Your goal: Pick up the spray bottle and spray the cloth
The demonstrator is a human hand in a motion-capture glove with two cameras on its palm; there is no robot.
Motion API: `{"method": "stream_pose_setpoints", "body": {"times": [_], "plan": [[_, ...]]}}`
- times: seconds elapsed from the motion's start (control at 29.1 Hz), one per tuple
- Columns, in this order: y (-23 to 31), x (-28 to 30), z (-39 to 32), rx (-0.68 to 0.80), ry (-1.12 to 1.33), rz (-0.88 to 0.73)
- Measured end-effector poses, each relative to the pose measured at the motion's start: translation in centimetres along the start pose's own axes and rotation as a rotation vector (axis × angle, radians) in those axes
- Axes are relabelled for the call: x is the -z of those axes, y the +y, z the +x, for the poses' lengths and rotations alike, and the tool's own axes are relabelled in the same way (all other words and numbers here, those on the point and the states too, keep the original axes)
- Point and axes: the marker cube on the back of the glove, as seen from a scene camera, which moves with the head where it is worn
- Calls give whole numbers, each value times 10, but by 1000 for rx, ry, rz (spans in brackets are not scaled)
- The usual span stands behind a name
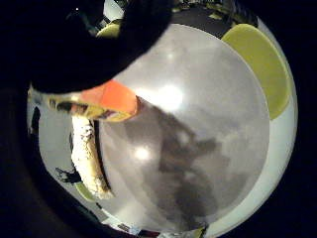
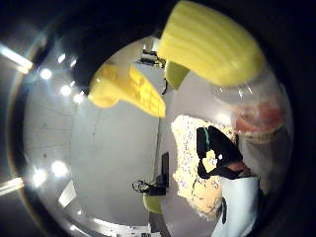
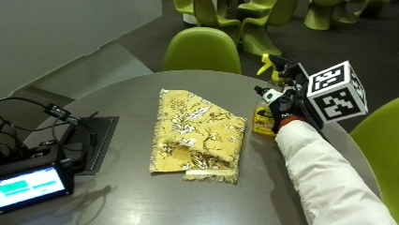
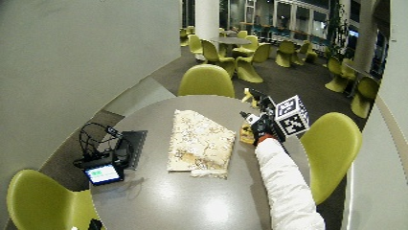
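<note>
Round grey surface (image 3: pixel 124 197), ringed by green chairs (image 3: pixel 201 49). Folded yellow cloth (image 3: pixel 196 133) with a pale floral print, lying flat near the middle of the surface, frayed edge toward the near side. White sleeve (image 3: pixel 324 178) reaching in over the surface's right part. Small screen (image 3: pixel 31 185) lit at the left edge, beside a dark flat pad (image 3: pixel 93 140) and a tangle of black cables (image 3: pixel 37 117). Spray bottle (image 3: pixel 267 110), just right of the cloth and apart from it: yellow trigger head up top, clear body with yellowish liquid and a label below, upright or nearly so. Cannot tell whether its base touches the surface or sits just above it. Grip (image 3: pixel 288 108), black-gloved, wrapped about the bottle's neck below the trigger head, fingers curled round it. Seen from the thumb-side palm view: yellow ribbed trigger head (image 2: pixel 210 42) close against the palm, clear bottle body (image 2: pixel 256 111) with reddish label beside it, cloth (image 2: pixel 197 163) spread on the surface beyond. From the little-finger side: orange part of the bottle (image 1: pixel 111 96) under a dark gloved finger, cloth's edge (image 1: pixel 89 158) on the grey surface (image 1: pixel 208 124).
</note>
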Motion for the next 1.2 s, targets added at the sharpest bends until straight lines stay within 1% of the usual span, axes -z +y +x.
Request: {"method": "stream_pose_setpoints", "body": {"times": [0.1, 0.24, 0.34, 0.52, 0.62, 0.79, 0.89, 1.03, 1.2], "plan": [[-2, 1, 12, -20, -76, 22], [-5, 1, 12, -12, -190, -17], [-5, 3, 3, 29, -159, -50], [-2, 9, -39, 181, 124, -123], [-1, 11, -56, 239, 292, -165], [4, 15, -70, 297, 602, -208], [7, 14, -74, 317, 745, -228], [10, 11, -83, 344, 900, -244], [12, 11, -100, 396, 1037, -232]]}}
